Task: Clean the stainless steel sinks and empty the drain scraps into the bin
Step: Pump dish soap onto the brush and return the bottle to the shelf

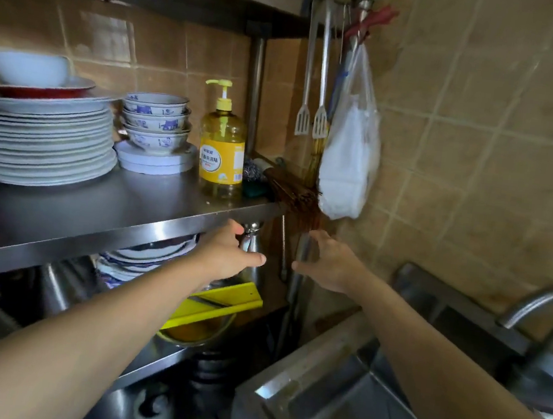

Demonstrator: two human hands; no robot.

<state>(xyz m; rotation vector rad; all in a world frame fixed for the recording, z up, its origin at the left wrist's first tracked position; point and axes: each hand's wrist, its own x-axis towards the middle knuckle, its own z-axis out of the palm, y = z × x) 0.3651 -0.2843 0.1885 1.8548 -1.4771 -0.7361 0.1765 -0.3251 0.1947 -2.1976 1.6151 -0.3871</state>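
Both hands, left hand (228,255) and right hand (326,263), are reaching empty and loosely spread under the shelf (123,212); sink (334,388) lying lower right, cleaning apparently not begun.

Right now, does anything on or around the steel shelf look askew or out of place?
Yes. A bamboo brush lies with its bristles hanging past the shelf's right end, and a yellow slicer sits tilted across a bowl below.

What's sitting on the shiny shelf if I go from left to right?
Tall stack of white plates → stack of blue-patterned bowls → yellow soap bottle → steel scrubber → brown brush → white plastic bag hanging past the shelf's end.
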